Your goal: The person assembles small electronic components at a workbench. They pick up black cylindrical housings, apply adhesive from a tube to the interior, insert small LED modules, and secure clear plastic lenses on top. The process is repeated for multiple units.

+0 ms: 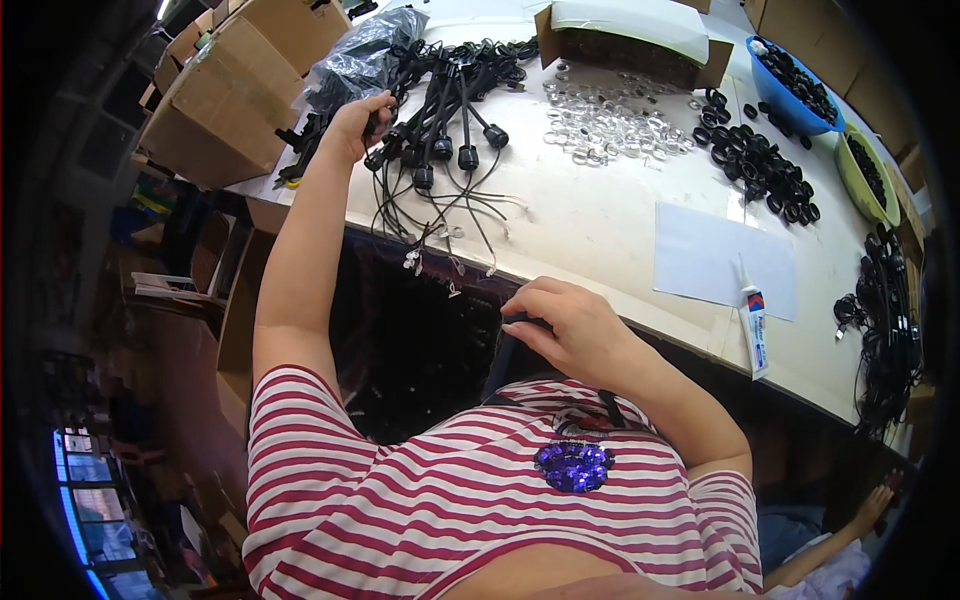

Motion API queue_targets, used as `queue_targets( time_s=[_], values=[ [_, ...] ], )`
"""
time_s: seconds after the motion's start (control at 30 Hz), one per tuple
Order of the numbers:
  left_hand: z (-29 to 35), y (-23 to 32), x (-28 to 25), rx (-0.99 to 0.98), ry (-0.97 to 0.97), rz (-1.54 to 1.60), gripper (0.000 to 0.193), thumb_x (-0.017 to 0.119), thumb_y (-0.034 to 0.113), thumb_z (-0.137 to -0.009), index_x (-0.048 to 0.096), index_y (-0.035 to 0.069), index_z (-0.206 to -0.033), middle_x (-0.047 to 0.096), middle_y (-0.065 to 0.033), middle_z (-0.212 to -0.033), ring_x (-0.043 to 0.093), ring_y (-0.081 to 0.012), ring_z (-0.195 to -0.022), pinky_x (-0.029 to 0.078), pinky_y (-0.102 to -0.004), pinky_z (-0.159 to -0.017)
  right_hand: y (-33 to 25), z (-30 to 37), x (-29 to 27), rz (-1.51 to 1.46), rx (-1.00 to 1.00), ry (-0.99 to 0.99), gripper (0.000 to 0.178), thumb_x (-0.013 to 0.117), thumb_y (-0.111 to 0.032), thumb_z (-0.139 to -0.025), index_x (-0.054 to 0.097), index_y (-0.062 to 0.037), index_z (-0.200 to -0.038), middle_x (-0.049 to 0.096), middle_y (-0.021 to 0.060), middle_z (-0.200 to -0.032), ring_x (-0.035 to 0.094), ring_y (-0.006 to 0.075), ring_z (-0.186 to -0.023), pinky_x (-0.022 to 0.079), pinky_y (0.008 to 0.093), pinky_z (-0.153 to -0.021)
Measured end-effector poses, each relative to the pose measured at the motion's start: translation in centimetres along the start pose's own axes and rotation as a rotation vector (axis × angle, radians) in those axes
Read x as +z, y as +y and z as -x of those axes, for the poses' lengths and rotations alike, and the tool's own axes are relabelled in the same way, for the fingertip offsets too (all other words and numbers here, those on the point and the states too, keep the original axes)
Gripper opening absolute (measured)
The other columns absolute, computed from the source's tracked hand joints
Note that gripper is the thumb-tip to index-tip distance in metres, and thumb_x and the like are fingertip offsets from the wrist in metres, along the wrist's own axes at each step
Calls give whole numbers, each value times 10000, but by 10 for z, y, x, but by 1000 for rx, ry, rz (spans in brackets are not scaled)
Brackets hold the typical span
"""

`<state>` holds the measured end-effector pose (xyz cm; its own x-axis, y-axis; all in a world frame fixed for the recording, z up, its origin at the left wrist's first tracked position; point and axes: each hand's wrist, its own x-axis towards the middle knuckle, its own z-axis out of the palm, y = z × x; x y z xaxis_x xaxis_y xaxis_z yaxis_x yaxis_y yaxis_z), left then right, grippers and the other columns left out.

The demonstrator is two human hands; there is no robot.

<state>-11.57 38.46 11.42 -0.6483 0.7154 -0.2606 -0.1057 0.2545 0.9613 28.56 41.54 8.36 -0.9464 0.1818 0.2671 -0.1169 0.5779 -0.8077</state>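
Observation:
My left hand (362, 128) reaches to the far left of the table. Its fingers are closed round a black cable piece beside a bundle of black cables with round black heads (467, 156). Thin wires (484, 205) run from that bundle toward the table's front edge, with small pale tips hanging over it. In front of my body, at the table edge, my right hand (575, 325) is closed on a small black part (528, 321), mostly hidden by the fingers.
Clear round lenses (610, 130) and black rings (760, 170) lie farther back. A glue tube (753, 330) rests on white paper (690, 250). Around the table are cardboard boxes (215, 100), a blue basin (800, 85), a green basin (868, 175) and black cables (885, 320). Another person's hand (872, 508) shows lower right.

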Motion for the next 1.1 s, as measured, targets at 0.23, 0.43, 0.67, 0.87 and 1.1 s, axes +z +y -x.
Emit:
queue_targets(
  time_s=[0.23,0.43,0.67,0.87,1.1],
  values=[
    [10,22,19,509,135,56,167,551,133,-849,597,27,-970,519,36,-627,427,-27,-507,293,-159,-448,4,15,-5,20,-14,91,126,606,-114,-784,601,-27,-875,595,120,-860,586,293,-750,470,365,-663],
    [-17,-34,2,352,225,-360,191,578,168,-811,644,48,-944,577,12,-650,450,-45,-526,331,-196,-476,11,24,-6,38,-51,123,112,605,-121,-781,605,-29,-845,599,118,-824,588,297,-736,472,371,-652],
    [-16,-56,30,814,803,-1391,231,610,314,-791,645,149,-948,630,-72,-767,591,-243,-764,419,-362,-716,19,27,-17,45,-9,139,100,599,-117,-786,607,-25,-826,596,113,-801,587,294,-711,471,368,-640],
    [6,-37,83,250,437,-1771,335,616,430,-745,661,146,-918,649,-93,-921,600,-263,-908,416,-415,-796,26,25,-13,48,-19,137,99,598,-120,-787,606,-28,-822,595,112,-796,586,297,-696,471,369,-630],
    [-12,6,29,402,348,-103,118,516,126,-868,566,21,-888,537,-35,-679,524,-113,-515,415,-232,-434,25,33,-16,82,22,153,94,602,-117,-783,606,-29,-817,594,115,-795,584,299,-694,468,369,-624]
  ],
)
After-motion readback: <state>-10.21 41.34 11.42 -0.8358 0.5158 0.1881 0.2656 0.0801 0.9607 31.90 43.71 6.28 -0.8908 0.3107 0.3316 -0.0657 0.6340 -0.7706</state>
